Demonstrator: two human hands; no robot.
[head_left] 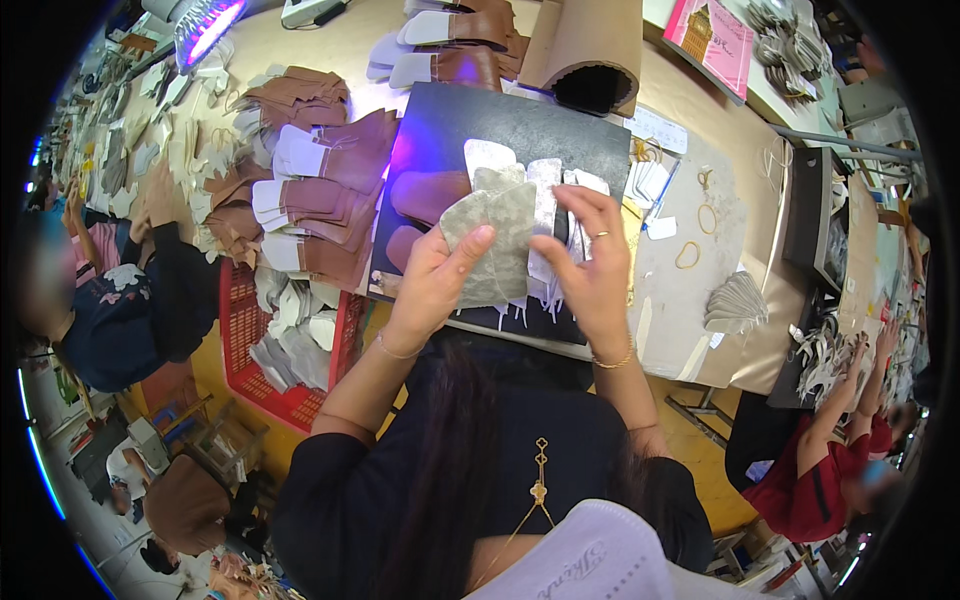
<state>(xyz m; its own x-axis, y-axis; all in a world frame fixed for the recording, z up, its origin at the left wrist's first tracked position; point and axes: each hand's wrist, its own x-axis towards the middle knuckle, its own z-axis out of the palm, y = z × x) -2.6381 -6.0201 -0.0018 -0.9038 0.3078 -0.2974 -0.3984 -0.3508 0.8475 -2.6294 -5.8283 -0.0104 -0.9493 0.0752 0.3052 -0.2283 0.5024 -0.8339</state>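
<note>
On the bench (690, 345) lies a black board (590, 130), brown pieces (345, 165) stacked alongside, seemingly for easy reach. Over the board, grey pieces (498, 255) are pinched in the left hand (428, 285), thumb on top, likely keeping them together. Right hand (597, 275): fingers loosely spread near white strips (543, 190); contact unclear.

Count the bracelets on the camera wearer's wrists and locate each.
2: a thin bracelet at the wrist of the left hand, and a gold bracelet at the wrist of the right hand. Extra strands may be hidden underneath.
</note>
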